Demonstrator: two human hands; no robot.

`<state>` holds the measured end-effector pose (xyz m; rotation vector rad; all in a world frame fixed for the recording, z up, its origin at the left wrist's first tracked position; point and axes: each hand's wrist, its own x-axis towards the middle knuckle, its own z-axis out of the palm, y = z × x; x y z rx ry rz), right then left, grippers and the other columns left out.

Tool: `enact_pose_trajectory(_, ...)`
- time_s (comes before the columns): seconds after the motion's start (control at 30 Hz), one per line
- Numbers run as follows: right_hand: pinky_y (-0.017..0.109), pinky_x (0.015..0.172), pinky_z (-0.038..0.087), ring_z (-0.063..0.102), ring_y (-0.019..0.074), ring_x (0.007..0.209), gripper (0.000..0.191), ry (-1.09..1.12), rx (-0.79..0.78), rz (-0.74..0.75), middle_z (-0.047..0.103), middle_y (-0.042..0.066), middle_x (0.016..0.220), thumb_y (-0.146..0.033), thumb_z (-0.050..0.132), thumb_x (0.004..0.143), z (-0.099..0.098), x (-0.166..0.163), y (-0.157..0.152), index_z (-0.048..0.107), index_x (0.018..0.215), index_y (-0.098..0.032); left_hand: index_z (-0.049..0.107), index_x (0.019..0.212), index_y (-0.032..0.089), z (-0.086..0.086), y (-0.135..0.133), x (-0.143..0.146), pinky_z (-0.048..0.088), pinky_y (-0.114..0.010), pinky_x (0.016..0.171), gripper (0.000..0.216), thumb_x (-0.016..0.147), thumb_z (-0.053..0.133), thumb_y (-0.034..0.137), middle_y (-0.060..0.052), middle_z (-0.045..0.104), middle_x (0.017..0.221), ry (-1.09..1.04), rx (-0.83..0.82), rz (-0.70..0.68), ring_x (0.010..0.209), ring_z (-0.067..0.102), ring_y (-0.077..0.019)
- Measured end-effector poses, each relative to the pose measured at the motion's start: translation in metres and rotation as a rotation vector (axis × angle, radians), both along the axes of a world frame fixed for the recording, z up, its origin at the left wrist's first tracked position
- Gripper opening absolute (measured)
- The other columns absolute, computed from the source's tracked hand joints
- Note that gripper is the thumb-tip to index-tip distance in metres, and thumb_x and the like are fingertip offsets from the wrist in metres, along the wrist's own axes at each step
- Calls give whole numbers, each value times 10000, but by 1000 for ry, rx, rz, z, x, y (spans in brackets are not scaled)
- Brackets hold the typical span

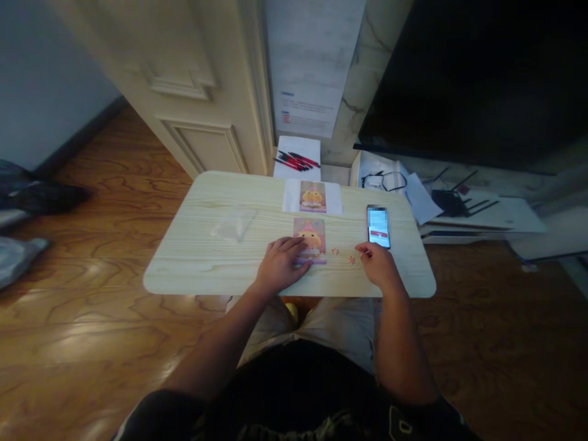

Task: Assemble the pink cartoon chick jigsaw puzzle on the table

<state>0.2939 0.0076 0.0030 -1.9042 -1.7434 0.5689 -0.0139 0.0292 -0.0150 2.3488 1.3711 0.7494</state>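
My left hand (282, 263) lies with its fingers stretched over a small picture puzzle (316, 228), which shows a yellow cartoon figure in a pink hat. The hand covers the puzzle's left and lower part. To the puzzle's right, two loose puzzle pieces (351, 260) lie on the pale wooden table (220, 263). My right hand (380, 264) is just right of them, thumb and forefinger pinched together. Whatever is between those fingertips is too small to make out. Close above that hand lies a phone (379, 228) with its screen lit.
Beyond the puzzle, a white sheet (335, 198) carries a matching printed picture (313, 196). A clear plastic bag (233, 225) lies on the table's left half. Behind the table are red and black pens (296, 161), black glasses (395, 181) and a router (452, 202).
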Motion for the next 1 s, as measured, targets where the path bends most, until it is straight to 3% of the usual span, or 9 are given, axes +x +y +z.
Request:
enact_pose_trajectory(0.2,340,808,541,672,199,858,201,40,-93,67,720,87,1026,-255,740,849,-9,-1,-6,764,1039,-194,701,1275,297,-1,0,1,438,-527,1064,414,876,713,407,-62,654,1417,15,12,6,1281,576,-337)
enact_pose_trajectory(0.47,298,720,501,655,171,758,28,105,-111,25,734,21,853,-213,714,829,-6,-6,-5,728,854,-214,694,1280,288,2,-2,1,449,-517,1061,405,893,692,408,-57,649,1426,51,27,2,1286,574,-324)
enact_pose_trajectory(0.7,285,756,531,712,174,800,95,373,-118,12,782,22,887,-247,751,821,-1,-47,6,733,909,-216,688,1290,296,3,-3,1,456,-522,1056,408,903,682,425,-43,643,1435,76,31,5,1291,572,-314)
enact_pose_trajectory(0.83,267,716,516,712,168,773,38,293,-112,34,785,10,852,-202,736,842,3,-76,11,750,868,-226,687,1295,290,2,-2,0,457,-522,1057,418,897,688,416,-51,647,1429,62,25,-2,1290,573,-314)
enact_pose_trajectory(1.0,261,726,504,719,174,807,105,152,-124,42,799,17,894,-153,721,857,4,-88,13,774,888,-237,690,1293,268,1,-2,0,458,-521,1052,421,897,689,412,-55,651,1424,45,30,-4,1286,572,-318)
